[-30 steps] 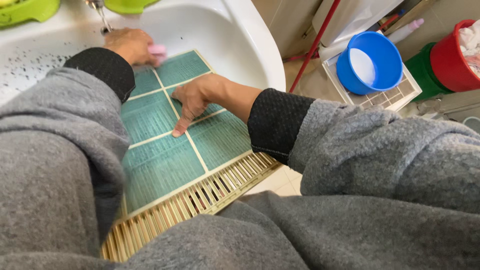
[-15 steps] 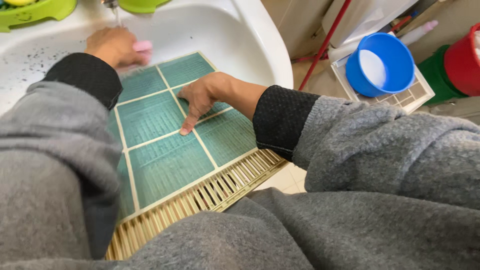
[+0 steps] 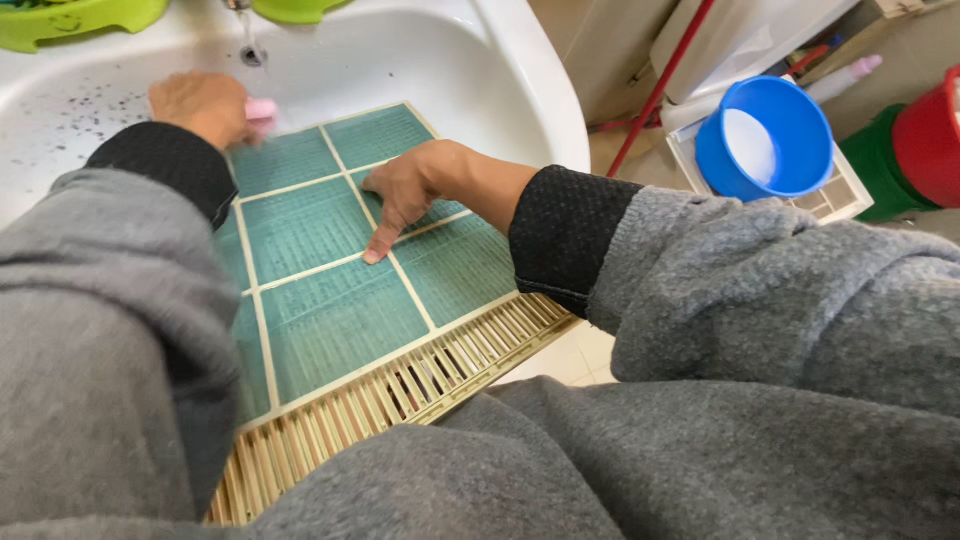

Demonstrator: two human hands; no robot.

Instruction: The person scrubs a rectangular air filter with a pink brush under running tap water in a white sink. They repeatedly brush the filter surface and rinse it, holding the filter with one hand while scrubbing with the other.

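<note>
The green mesh filter lay lengthwise from the sink toward the body; left hand gripped a pink sponge at its far end, right hand pressed open mid-panel.

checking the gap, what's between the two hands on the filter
In the head view, only bare green mesh and cream ribs of the filter lie between left hand and right hand.

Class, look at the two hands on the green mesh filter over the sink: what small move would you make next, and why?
Probably draw the left hand, gripping the pink scrubber, down onto the next mesh panel. It sits at the far edge of the filter, the right hand presses the filter flat, and the near panels lie unreached.
</note>
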